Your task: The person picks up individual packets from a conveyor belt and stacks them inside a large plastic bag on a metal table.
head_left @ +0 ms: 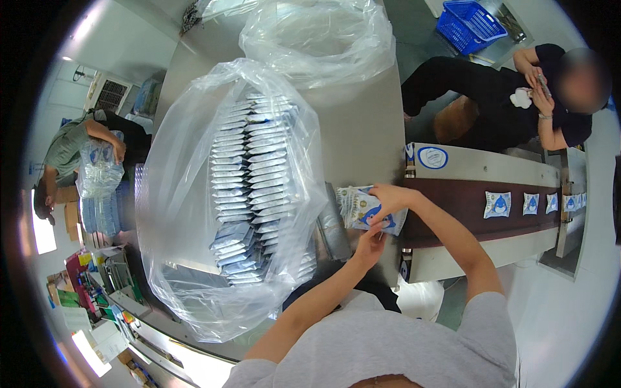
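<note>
The bunch of packets, white with blue print, was at the edge of the desk, just beside the end of the conveyor belt. The right hand was curved over the packet at the belt end, fingers bent around it; the left hand had its fingers at the near edge, though whether they pinched anything I could not tell. Good handling here likely called for light, even pressure from both sides, so that the packets stayed aligned without crushing. The left fingers seemed best placed low, to stop the bunch fanning out.

Just left lay a grey bundle, which a careless sweep could have snagged. Beyond it, the clear bag held stacked packets in long columns; its loose film warranted care. More packets lay spaced along the belt, so a steady pace probably mattered more than haste.
</note>
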A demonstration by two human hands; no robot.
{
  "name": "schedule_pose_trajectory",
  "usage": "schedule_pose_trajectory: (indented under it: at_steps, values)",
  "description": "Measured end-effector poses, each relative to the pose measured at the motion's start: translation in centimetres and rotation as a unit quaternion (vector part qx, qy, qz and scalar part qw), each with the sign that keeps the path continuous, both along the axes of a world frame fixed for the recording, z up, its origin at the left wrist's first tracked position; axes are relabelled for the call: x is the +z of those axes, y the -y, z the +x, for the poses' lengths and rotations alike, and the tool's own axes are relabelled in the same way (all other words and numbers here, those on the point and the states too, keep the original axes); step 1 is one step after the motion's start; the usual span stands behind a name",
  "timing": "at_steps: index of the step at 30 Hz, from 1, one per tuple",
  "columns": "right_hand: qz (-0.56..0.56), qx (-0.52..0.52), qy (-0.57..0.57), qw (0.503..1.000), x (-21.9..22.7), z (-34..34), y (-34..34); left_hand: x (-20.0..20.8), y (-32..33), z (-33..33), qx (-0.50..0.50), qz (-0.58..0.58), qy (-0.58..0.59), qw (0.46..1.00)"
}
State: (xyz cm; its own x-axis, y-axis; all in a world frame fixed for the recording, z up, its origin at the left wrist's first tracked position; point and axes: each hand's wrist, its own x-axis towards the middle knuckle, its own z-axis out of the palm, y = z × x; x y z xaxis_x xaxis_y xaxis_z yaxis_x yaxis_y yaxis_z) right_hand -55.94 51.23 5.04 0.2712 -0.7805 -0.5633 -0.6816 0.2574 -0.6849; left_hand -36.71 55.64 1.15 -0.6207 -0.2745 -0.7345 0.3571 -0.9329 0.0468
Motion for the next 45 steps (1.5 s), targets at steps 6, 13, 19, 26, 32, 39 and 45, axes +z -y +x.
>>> schedule_pose_trajectory:
  at_steps: [6, 13, 19, 26, 32, 39, 45]
  values:
    - [0.041, 0.026, -0.096, 0.994, -2.6, 1.9, 4.3, -1.6, 4.3, 0.5, 0.0, -0.003, 0.004, 1.0]
    - [-0.128, -0.069, -0.324, 0.935, 1.5, 1.9, 5.4, 11.7, 7.2, 9.5, -0.302, -0.339, -0.032, 0.891]
    - [-0.134, -0.213, -0.436, 0.864, -3.7, 1.8, 8.5, 29.4, 15.2, 18.4, -0.244, -0.775, 0.154, 0.563]
    - [-0.287, -0.525, 0.137, 0.79, 9.3, 0.0, 11.6, 33.7, 19.5, 32.4, -0.009, -0.732, 0.532, 0.425]
    - [-0.408, -0.171, -0.054, 0.895, 19.9, 16.6, 16.5, 27.4, 22.0, 34.9, -0.244, -0.576, 0.72, 0.302]
    - [-0.364, 0.1, -0.286, 0.881, 5.6, 34.2, 24.2, 27.6, 21.7, 36.1, -0.074, -0.673, 0.625, 0.388]
    - [-0.357, 0.076, -0.268, 0.892, 2.0, 34.9, 21.9, 23.0, 19.3, 43.6, 0.08, -0.61, 0.527, 0.586]
